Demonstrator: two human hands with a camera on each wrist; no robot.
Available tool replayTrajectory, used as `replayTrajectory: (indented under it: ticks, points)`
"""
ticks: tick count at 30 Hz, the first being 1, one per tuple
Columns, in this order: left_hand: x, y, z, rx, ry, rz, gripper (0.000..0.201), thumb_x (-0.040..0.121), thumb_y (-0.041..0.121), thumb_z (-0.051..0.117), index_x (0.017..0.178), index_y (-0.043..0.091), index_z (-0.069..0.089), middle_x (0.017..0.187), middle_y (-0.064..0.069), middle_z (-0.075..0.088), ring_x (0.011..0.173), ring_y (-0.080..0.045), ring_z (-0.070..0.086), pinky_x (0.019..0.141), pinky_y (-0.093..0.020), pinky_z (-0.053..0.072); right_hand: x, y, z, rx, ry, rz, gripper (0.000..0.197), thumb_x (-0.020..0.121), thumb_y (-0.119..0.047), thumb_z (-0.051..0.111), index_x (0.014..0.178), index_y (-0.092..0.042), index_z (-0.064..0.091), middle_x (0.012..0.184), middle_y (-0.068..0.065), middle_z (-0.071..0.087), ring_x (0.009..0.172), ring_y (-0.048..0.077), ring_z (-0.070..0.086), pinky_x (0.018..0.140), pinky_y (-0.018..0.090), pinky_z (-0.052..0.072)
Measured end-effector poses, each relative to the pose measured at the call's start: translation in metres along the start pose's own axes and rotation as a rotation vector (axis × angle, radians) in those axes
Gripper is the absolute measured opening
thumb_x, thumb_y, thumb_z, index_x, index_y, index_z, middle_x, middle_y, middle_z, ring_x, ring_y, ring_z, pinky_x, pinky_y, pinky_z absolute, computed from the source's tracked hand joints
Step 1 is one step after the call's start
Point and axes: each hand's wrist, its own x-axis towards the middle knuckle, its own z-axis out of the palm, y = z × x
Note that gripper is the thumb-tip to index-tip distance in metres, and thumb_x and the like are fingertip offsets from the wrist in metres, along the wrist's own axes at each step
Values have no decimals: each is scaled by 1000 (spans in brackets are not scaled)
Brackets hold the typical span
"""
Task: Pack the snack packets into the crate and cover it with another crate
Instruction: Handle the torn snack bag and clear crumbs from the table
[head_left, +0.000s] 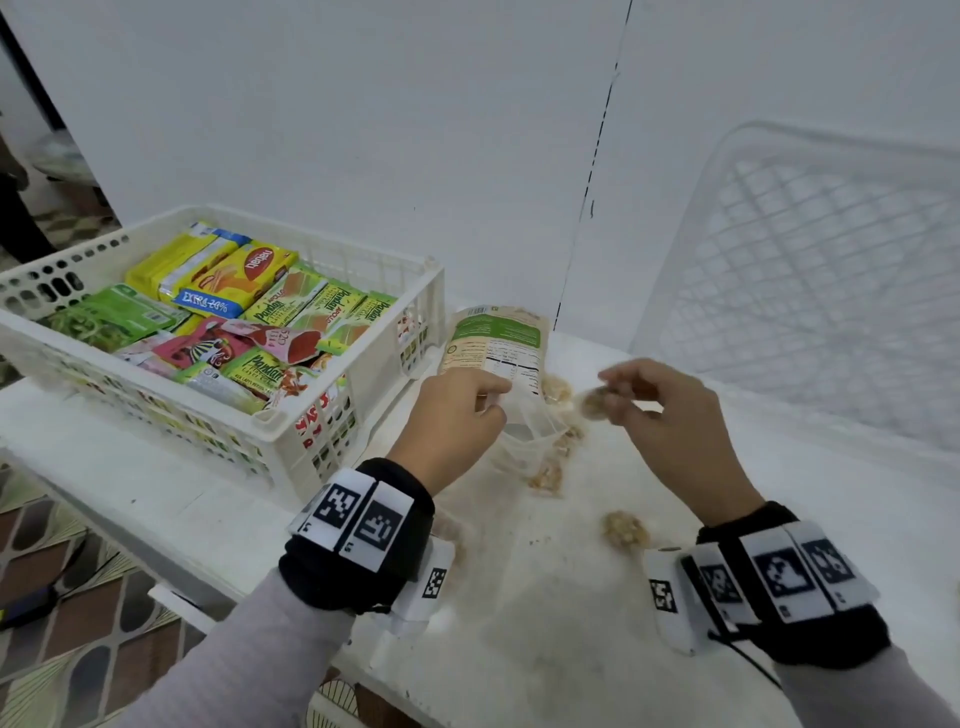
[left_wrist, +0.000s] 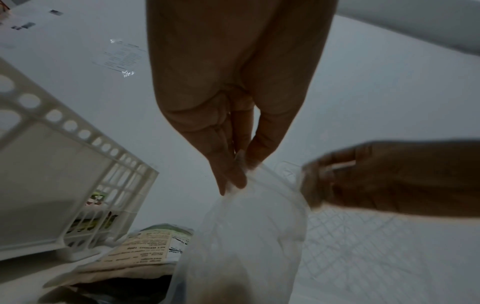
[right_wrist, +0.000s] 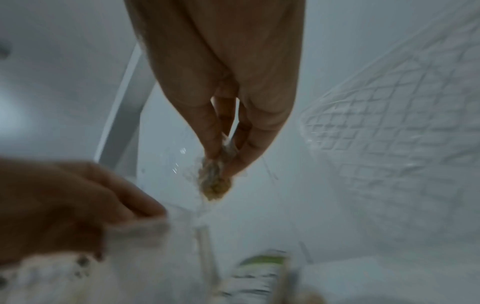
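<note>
Both hands pinch: the left a clear plastic bag, the right a small snack piece.

The left hand (head_left: 457, 410) has its thumb and fingertips (left_wrist: 233, 174) closed on the rim of the clear bag (left_wrist: 252, 236), which hangs below them toward the table (head_left: 571, 597). The right hand (head_left: 660, 410) pinches a crumbly wrapped snack piece (right_wrist: 214, 181) between thumb and fingertips (right_wrist: 207, 142), just beside the bag's mouth. More such pieces (head_left: 625, 529) lie on the table under and near the hands. Just beyond the left fingers lies a beige and green packet (head_left: 493, 340), touching the filled crate (head_left: 332, 415) of snack packets (head_left: 244, 280) further left. Well beyond the right fingers, the second crate (head_left: 810, 270) leans against the wall.
</note>
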Motion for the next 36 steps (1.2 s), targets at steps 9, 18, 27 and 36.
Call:
replayTrajectory:
  ticks: [9, 18, 27, 36]
  points:
    - [0, 3, -9, 86, -48, 22, 39, 77, -2, 52, 108, 13, 71, 106, -5, 70, 99, -16, 63, 89, -36, 51, -15, -39, 54, 29, -44, -108, 17, 82, 7, 58, 86, -9, 63, 78, 0, 66, 77, 15, 63, 74, 22, 51]
    - [-3, 4, -5, 191, -87, 42, 41, 76, 0, 51, 105, 20, 71, 92, -3, 70, 91, -18, 62, 78, -25, 49, -8, -37, 66, -747, -329, -275, 30, 91, -12, 46, 116, -26, 52, 104, -5, 63, 89, 18, 61, 61, 25, 40]
    - [3, -10, -20, 99, 18, -75, 42, 82, 5, 54, 123, 14, 61, 119, -8, 62, 110, -18, 58, 95, -28, 46, 35, -25, 49, -38, -43, -152, 23, 81, 5, 56, 84, -12, 71, 79, -6, 67, 74, 9, 61, 68, 11, 47]
    - [-1, -14, -13, 54, 9, -84, 42, 84, 4, 55, 125, 14, 59, 123, -4, 61, 112, -17, 57, 98, -32, 46, 95, 51, 62, -550, -478, 117, 40, 87, -7, 47, 126, -11, 55, 127, 10, 58, 113, 25, 54, 92, 28, 41]
